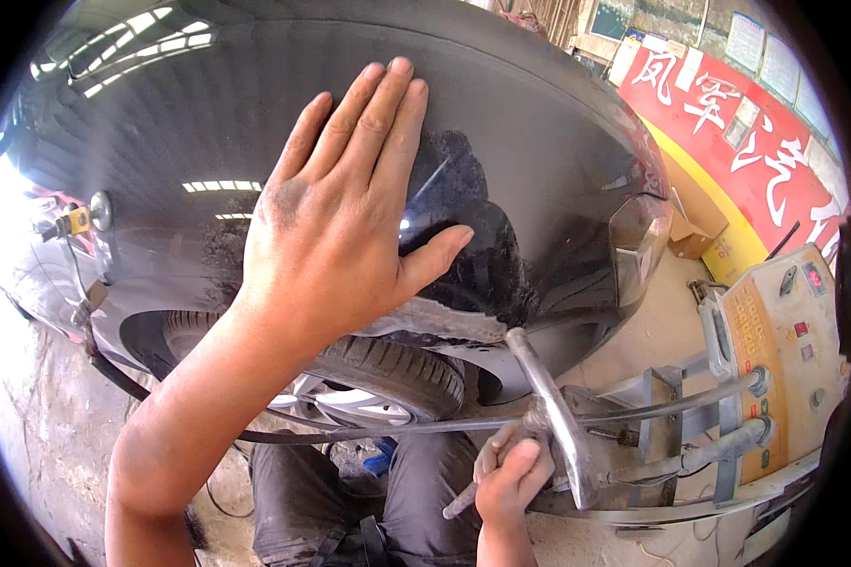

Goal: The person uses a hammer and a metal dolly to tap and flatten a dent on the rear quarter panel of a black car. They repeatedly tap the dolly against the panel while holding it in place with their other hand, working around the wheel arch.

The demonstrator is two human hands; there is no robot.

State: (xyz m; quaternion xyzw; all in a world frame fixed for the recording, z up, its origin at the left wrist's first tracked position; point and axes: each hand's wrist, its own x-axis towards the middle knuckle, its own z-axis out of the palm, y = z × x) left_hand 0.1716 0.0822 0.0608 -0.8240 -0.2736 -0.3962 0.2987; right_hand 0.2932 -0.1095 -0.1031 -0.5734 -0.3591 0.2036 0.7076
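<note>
My left hand [336, 203] lies flat on a dark car fender [539, 123], its fingers stretched out and the thumb apart. Under and beside it, a glossy black patch [477, 227] with rough, scuffed borders shows on the panel. Along the wheel arch lip runs a strip of bare grey metal [435, 319]. My right hand [511, 474] is closed around the handle of a panel-beating hammer [560, 416]. Its long steel head points up toward the arch, and its upper end appears close to the lip's right end; contact I cannot tell.
Below the arch is the tyre [397, 373] with its silver wheel. A thick cable [444, 428] crosses above my knees to a control machine [775, 350] at right. A clamp [80, 222] is attached at left. A cardboard box [695, 222] and red banner [728, 123] stand behind.
</note>
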